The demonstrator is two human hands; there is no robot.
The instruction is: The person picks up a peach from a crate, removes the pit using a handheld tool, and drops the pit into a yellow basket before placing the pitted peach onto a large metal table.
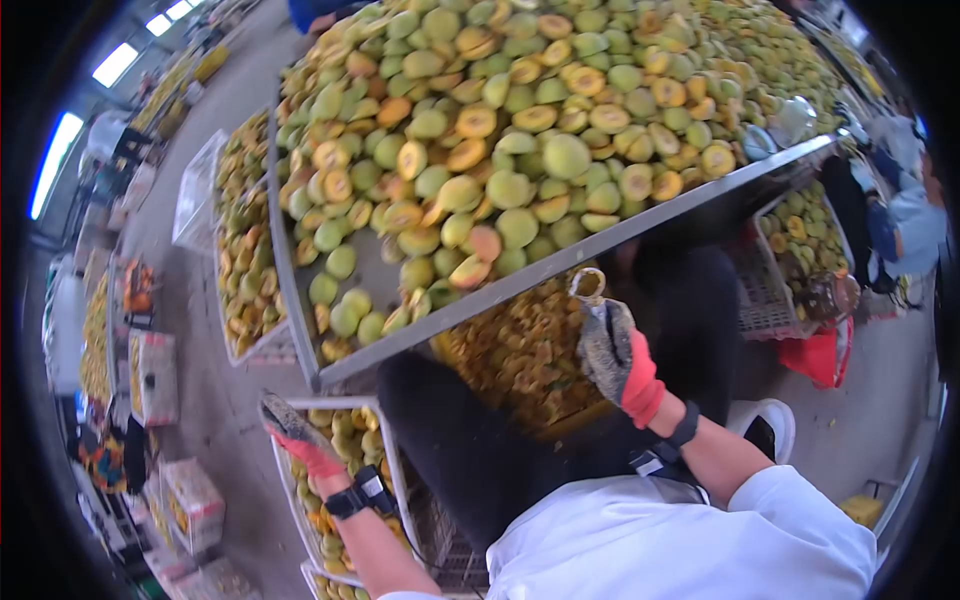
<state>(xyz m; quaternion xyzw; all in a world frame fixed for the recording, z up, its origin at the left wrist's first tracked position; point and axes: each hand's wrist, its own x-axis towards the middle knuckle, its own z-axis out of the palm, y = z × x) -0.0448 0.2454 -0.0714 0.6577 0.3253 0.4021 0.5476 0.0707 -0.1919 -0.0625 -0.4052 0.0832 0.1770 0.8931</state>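
Note:
My right hand [617,362], in a red glove with a dark grey palm, is closed on a small tool with a metal ring [587,284]. It is over a container of brownish fruit scraps [520,350] between my knees. My left hand [300,436], gloved the same way, is above a white crate [375,402] of cut fruit on the left; its fingers look extended, with nothing visible in them. In front, a metal-edged table [560,262] bears a large heap of green and orange fruit [510,190], many pieces halved.
Another fruit-filled crate [275,345] stands left of the table. At the right are a crate of fruit [780,318], a red bag [815,358] and a seated person [905,225]. More crates [190,505] line the far left.

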